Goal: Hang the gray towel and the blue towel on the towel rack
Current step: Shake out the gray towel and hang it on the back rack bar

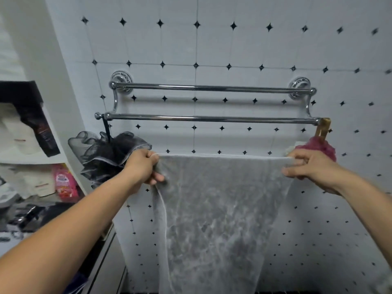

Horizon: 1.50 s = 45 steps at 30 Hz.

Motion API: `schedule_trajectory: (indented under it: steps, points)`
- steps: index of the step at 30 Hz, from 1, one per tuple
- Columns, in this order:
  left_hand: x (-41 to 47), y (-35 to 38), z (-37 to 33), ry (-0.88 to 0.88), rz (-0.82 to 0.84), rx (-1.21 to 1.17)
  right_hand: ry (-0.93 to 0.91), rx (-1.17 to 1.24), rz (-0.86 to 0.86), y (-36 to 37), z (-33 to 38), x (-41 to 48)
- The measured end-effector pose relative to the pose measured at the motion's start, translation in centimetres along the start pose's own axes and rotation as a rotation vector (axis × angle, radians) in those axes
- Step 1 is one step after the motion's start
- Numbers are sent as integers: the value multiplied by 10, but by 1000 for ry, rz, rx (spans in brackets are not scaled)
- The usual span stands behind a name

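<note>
The gray towel (218, 209) hangs stretched out between my two hands, its top edge level and a little below the lower bar. My left hand (144, 166) grips the towel's top left corner; my right hand (309, 166) grips the top right corner. The chrome towel rack (212, 118) is fixed to the tiled wall and has two horizontal bars, both bare. The towel does not touch the rack. No blue towel is in view.
A black mesh bath sponge (110, 153) hangs from the lower bar's left end, close to my left hand. A pink bath sponge (318, 147) hangs from the right end, behind my right hand. White shelves (31, 158) with bottles and a pink pouch (63, 181) stand at the left.
</note>
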<state>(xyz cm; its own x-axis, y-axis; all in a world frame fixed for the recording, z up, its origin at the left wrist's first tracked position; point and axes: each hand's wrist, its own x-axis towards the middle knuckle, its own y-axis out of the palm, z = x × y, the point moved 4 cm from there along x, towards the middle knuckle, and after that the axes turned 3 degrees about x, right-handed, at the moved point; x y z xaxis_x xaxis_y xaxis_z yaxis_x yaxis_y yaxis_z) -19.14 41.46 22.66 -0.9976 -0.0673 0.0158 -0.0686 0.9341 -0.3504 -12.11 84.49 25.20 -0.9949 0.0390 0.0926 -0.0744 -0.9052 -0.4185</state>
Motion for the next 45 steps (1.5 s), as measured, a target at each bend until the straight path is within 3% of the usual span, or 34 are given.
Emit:
schedule_trajectory:
  steps: [5, 11, 13, 16, 17, 18, 21, 25, 31, 39, 45]
  points:
    - [-11, 7, -15, 86, -46, -181, 90, 46, 90, -4, -7, 4]
    - [-16, 6, -21, 253, -226, -231, 47, 205, -119, 5, -6, 13]
    - [-24, 10, 0, 224, 4, -110, 50, 201, -12, 15, -17, 7]
    - [-64, 29, 63, -66, 735, 524, 154, -125, 219, 34, -47, -8]
    - [-71, 28, 74, -120, 794, 591, 183, -194, 234, 39, -55, -11]
    - [-70, 25, 76, -128, 743, 482, 204, -170, 246, 46, -61, -12]
    - [-46, 2, 63, -110, 303, -144, 251, 91, 194, 54, -68, -11]
    - [-37, -3, 60, -46, 245, 101, 226, 60, 41, 45, -60, 2]
    - [-24, -4, 30, 75, -1, 86, 192, 239, 38, 46, -29, 15]
    - [-23, -10, 22, 85, -40, 89, 120, 174, 15, 43, -23, 12]
    - [-22, -7, 17, 89, -47, 100, 106, 211, -116, 35, -22, 15]
